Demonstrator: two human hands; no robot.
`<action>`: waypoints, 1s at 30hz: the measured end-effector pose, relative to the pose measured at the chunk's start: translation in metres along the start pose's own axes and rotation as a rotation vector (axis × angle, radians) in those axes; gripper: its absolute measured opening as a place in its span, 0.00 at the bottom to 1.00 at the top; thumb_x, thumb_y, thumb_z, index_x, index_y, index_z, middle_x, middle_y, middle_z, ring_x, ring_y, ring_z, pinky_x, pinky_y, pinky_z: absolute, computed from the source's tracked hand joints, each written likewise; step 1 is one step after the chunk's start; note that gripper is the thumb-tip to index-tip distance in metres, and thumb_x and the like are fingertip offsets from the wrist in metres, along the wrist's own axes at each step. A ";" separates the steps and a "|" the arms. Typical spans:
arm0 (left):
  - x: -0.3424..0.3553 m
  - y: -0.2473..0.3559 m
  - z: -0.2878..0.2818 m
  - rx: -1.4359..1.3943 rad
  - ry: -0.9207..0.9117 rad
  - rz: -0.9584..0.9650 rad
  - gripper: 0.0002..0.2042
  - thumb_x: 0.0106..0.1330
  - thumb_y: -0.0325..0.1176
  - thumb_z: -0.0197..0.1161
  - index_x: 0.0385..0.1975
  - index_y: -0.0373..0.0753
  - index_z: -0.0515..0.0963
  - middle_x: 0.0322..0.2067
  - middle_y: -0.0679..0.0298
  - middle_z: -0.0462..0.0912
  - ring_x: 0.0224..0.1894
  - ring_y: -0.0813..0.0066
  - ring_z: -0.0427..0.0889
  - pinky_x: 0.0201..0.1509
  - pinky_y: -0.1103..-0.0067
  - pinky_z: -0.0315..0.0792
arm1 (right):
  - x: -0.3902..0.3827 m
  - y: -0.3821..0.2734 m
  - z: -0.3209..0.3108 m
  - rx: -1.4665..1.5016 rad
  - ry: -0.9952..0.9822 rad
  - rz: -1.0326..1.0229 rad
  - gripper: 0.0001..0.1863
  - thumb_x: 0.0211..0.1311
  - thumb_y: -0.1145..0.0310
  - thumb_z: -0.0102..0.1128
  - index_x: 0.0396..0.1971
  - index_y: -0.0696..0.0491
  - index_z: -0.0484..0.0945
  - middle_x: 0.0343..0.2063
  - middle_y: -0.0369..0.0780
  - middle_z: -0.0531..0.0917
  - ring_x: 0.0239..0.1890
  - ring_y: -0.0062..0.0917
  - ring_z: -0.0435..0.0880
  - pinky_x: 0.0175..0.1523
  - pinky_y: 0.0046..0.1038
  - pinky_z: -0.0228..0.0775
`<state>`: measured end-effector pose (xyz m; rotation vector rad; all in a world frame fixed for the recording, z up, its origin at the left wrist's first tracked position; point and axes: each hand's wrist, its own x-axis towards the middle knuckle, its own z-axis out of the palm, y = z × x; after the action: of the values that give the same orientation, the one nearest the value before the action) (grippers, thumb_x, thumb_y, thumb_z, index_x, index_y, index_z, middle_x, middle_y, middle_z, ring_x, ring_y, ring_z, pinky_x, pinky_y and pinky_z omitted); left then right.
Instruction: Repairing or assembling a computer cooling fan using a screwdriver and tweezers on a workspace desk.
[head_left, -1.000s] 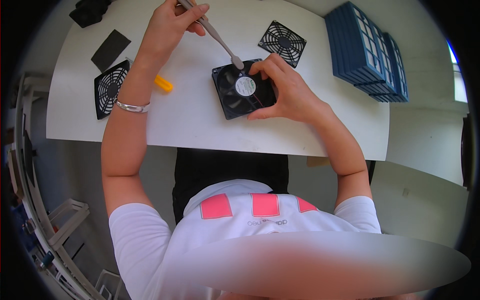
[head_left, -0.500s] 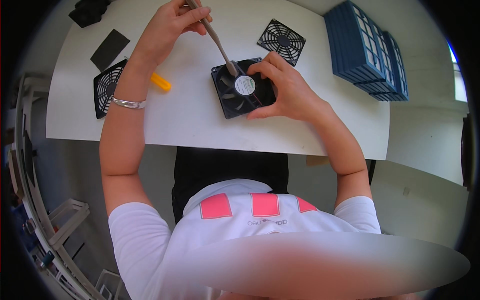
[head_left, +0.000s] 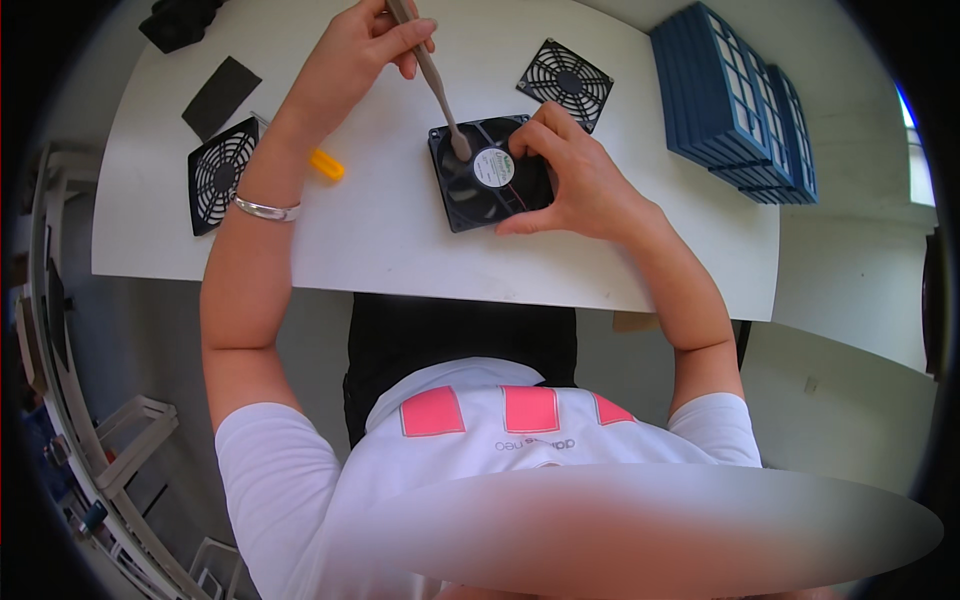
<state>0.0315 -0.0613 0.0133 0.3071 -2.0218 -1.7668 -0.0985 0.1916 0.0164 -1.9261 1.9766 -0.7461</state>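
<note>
A square black cooling fan [head_left: 463, 203] with a white round hub label lies on the white table [head_left: 385, 250]. My right hand [head_left: 575, 178] grips its right side, thumb on the near edge and fingers on the far edge. In my left hand [head_left: 372, 48], fingers closed, is a long-handled brush [head_left: 431, 78] slanting down into the fan. Its tip rests among the blades, just left of the hub. Beneath my left forearm pokes out a yellow handle [head_left: 327, 166]; the rest of that tool is mostly hidden.
One black fan guard [head_left: 567, 82] lies beyond the fan, another fan guard [head_left: 213, 180] left of my forearm. A dark flat sheet [head_left: 222, 98] sits above that one. Blue stacked bins [head_left: 708, 105] stand at the far right, and a black object [head_left: 180, 26] at the far left corner.
The brush tip has shifted slightly left and down over the blades, with my left hand moving a little right. The fan has moved slightly right, and its blades have turned.
</note>
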 end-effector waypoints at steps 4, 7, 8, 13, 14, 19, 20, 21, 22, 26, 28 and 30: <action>0.003 0.000 -0.002 0.015 0.060 0.129 0.07 0.72 0.31 0.61 0.37 0.36 0.72 0.29 0.63 0.79 0.25 0.80 0.77 0.32 0.84 0.73 | -0.001 0.001 0.000 -0.010 0.007 -0.003 0.36 0.35 0.51 0.85 0.40 0.55 0.74 0.38 0.41 0.69 0.38 0.36 0.74 0.43 0.33 0.72; 0.003 0.000 -0.009 -0.042 0.175 0.153 0.08 0.72 0.33 0.62 0.37 0.36 0.71 0.28 0.63 0.79 0.25 0.80 0.77 0.30 0.83 0.73 | 0.000 0.002 0.000 -0.006 -0.002 0.015 0.36 0.35 0.51 0.85 0.40 0.55 0.74 0.38 0.41 0.69 0.38 0.36 0.74 0.43 0.34 0.72; 0.002 0.001 -0.006 -0.041 0.174 0.152 0.08 0.72 0.33 0.62 0.37 0.36 0.71 0.28 0.63 0.79 0.25 0.80 0.77 0.30 0.83 0.73 | 0.000 0.002 0.000 -0.011 -0.001 0.011 0.36 0.35 0.51 0.85 0.40 0.55 0.74 0.38 0.41 0.69 0.38 0.36 0.74 0.43 0.34 0.72; 0.006 -0.004 -0.011 -0.017 0.212 0.119 0.08 0.72 0.34 0.61 0.36 0.37 0.72 0.28 0.64 0.78 0.25 0.80 0.77 0.30 0.83 0.73 | 0.000 -0.002 0.000 0.030 0.024 0.019 0.38 0.35 0.52 0.85 0.43 0.55 0.73 0.39 0.41 0.70 0.39 0.35 0.75 0.43 0.33 0.73; 0.006 -0.005 -0.015 -0.017 0.213 0.118 0.08 0.72 0.34 0.61 0.36 0.37 0.72 0.28 0.64 0.78 0.25 0.80 0.77 0.30 0.83 0.73 | 0.000 -0.002 -0.001 0.017 0.009 0.025 0.38 0.35 0.52 0.85 0.44 0.54 0.73 0.39 0.41 0.70 0.39 0.35 0.76 0.44 0.33 0.74; 0.006 -0.011 -0.018 -0.037 0.241 -0.001 0.08 0.72 0.35 0.61 0.36 0.37 0.73 0.27 0.65 0.78 0.26 0.79 0.77 0.31 0.83 0.73 | 0.001 -0.004 0.000 0.067 0.018 0.041 0.40 0.35 0.53 0.86 0.48 0.54 0.74 0.40 0.41 0.71 0.41 0.34 0.77 0.46 0.33 0.75; 0.007 -0.013 -0.017 0.007 0.197 -0.041 0.09 0.72 0.35 0.61 0.36 0.37 0.73 0.27 0.65 0.78 0.25 0.79 0.77 0.31 0.84 0.73 | 0.000 -0.004 0.000 0.052 0.022 0.031 0.40 0.35 0.53 0.86 0.48 0.54 0.75 0.40 0.41 0.71 0.40 0.35 0.77 0.46 0.33 0.74; 0.009 -0.015 -0.020 -0.010 0.239 -0.062 0.09 0.71 0.36 0.62 0.36 0.37 0.73 0.27 0.64 0.78 0.26 0.79 0.77 0.31 0.83 0.74 | 0.000 -0.004 0.001 0.039 0.026 0.021 0.40 0.34 0.53 0.86 0.48 0.54 0.75 0.40 0.41 0.71 0.40 0.35 0.77 0.46 0.33 0.74; 0.010 -0.018 -0.026 -0.009 0.241 -0.063 0.09 0.71 0.36 0.62 0.36 0.37 0.73 0.27 0.64 0.78 0.26 0.79 0.77 0.31 0.83 0.74 | 0.000 -0.003 0.001 0.040 0.024 0.020 0.40 0.34 0.53 0.86 0.48 0.54 0.75 0.40 0.41 0.71 0.40 0.35 0.77 0.46 0.33 0.74; 0.009 -0.013 -0.025 -0.037 0.253 -0.073 0.09 0.71 0.35 0.62 0.36 0.37 0.73 0.27 0.64 0.79 0.26 0.79 0.77 0.32 0.83 0.74 | -0.001 0.000 0.002 0.014 0.016 0.039 0.39 0.34 0.53 0.86 0.47 0.54 0.75 0.40 0.41 0.71 0.41 0.35 0.77 0.46 0.33 0.74; 0.007 -0.013 -0.023 -0.091 0.195 -0.128 0.09 0.71 0.35 0.62 0.36 0.37 0.74 0.27 0.64 0.79 0.26 0.79 0.77 0.32 0.83 0.74 | -0.001 -0.001 0.002 0.024 0.011 0.037 0.39 0.34 0.52 0.86 0.47 0.54 0.75 0.40 0.41 0.71 0.41 0.35 0.77 0.46 0.33 0.74; 0.013 -0.022 -0.025 0.049 0.215 -0.131 0.09 0.71 0.35 0.62 0.36 0.37 0.74 0.27 0.65 0.79 0.25 0.80 0.76 0.32 0.83 0.74 | -0.001 -0.005 -0.002 0.015 0.004 0.055 0.39 0.34 0.53 0.86 0.46 0.55 0.75 0.40 0.41 0.71 0.41 0.35 0.77 0.46 0.33 0.74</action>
<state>0.0291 -0.0922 -0.0036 0.6298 -1.9310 -1.6806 -0.0954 0.1929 0.0201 -1.8559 2.0119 -0.7488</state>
